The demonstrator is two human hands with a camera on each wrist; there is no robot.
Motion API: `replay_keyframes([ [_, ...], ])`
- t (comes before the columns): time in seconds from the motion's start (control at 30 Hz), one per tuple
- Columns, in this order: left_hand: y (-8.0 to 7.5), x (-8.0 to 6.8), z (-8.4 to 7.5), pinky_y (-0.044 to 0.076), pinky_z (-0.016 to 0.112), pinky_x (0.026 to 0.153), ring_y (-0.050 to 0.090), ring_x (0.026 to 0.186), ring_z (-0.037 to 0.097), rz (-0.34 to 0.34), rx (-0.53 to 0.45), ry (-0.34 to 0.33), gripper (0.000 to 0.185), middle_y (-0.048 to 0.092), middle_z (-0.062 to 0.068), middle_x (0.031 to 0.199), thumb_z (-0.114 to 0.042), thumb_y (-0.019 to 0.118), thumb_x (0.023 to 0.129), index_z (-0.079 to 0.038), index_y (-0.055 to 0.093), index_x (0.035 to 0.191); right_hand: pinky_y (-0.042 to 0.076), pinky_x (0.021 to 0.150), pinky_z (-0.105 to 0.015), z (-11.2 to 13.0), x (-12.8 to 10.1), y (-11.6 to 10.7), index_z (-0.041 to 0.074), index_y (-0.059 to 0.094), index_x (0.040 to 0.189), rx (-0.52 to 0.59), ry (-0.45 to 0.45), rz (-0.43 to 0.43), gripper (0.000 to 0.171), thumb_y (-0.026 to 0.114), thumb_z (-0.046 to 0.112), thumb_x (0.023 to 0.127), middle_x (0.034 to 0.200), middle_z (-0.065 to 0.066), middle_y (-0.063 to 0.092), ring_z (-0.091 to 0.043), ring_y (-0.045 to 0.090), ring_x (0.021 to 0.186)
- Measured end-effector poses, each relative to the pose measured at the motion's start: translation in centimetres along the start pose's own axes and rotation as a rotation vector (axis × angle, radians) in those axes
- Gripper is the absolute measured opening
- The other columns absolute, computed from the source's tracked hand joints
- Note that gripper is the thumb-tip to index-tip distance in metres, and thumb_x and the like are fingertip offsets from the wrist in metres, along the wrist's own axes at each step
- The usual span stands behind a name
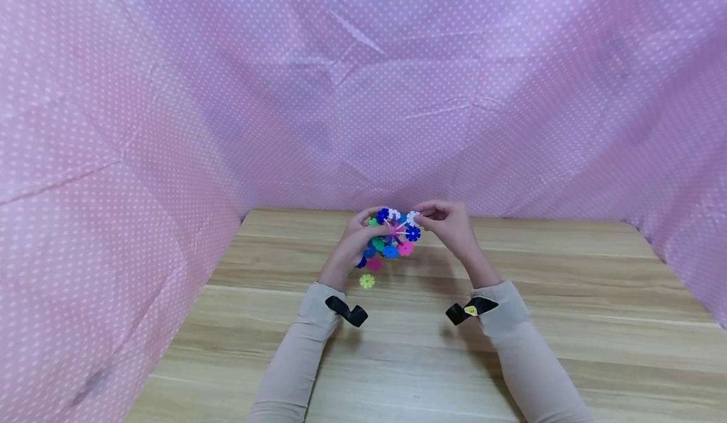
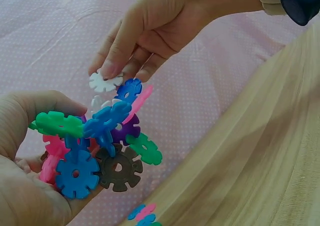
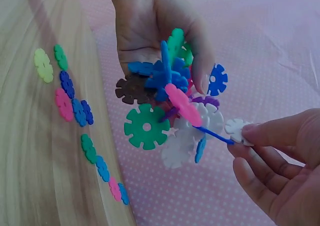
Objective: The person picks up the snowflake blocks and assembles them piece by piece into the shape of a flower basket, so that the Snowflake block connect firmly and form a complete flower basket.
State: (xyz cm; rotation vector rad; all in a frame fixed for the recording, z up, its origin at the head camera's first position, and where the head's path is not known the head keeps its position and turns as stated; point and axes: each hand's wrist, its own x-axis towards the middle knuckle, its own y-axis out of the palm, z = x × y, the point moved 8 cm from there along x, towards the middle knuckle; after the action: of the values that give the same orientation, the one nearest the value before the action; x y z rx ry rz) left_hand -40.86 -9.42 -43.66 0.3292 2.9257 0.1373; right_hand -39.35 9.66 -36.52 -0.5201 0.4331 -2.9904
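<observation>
My left hand (image 1: 353, 240) holds a ball-shaped cluster of interlocking plastic snowflake discs (image 2: 77, 178) above the table's far part. Blue, green, pink, purple, brown and white notched discs stick out of it at many angles. The left thumb lies against the cluster, and part of the palm side is hidden behind the discs. On the cluster's other side, my right hand (image 1: 452, 226) pinches a white snowflake disc (image 3: 233, 128) between thumb and fingers. In the right wrist view that white disc is right at the end of a blue disc (image 3: 216, 135) seen edge-on.
Loose discs lie on the wooden table (image 1: 409, 360) below the cluster, among them a yellow disc (image 3: 43, 65), a pink disc (image 3: 64, 104) and a green disc (image 3: 88, 148). A pink dotted cloth (image 1: 363, 107) hangs behind the table and along its sides.
</observation>
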Motion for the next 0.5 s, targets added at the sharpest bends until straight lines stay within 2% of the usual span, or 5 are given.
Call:
replay_keyframes([
  [0.27,0.40,0.16,-0.03,0.058,0.042,0.096,0.067,0.109,0.025,-0.003,0.017,0.013,0.056,0.063,0.014,0.134,-0.012,0.080,0.085,-0.019,0.061,0.137,0.053,0.064,-0.011,0.18,-0.19,0.48,-0.006,0.076,0.104,-0.076,-0.016,-0.055,0.016,0.076,0.000,0.089,0.094,-0.027,0.074,-0.007,0.065,0.072],
  [0.5,0.42,0.16,-0.16,0.056,0.044,0.099,0.064,0.116,0.027,-0.009,0.001,0.019,0.054,0.059,0.013,0.138,-0.011,0.079,0.086,-0.018,0.062,0.136,0.054,0.063,-0.013,0.38,-0.36,0.74,-0.004,0.078,0.100,-0.105,-0.030,-0.076,0.012,0.076,0.001,0.089,0.091,-0.024,0.076,-0.002,0.065,0.069],
])
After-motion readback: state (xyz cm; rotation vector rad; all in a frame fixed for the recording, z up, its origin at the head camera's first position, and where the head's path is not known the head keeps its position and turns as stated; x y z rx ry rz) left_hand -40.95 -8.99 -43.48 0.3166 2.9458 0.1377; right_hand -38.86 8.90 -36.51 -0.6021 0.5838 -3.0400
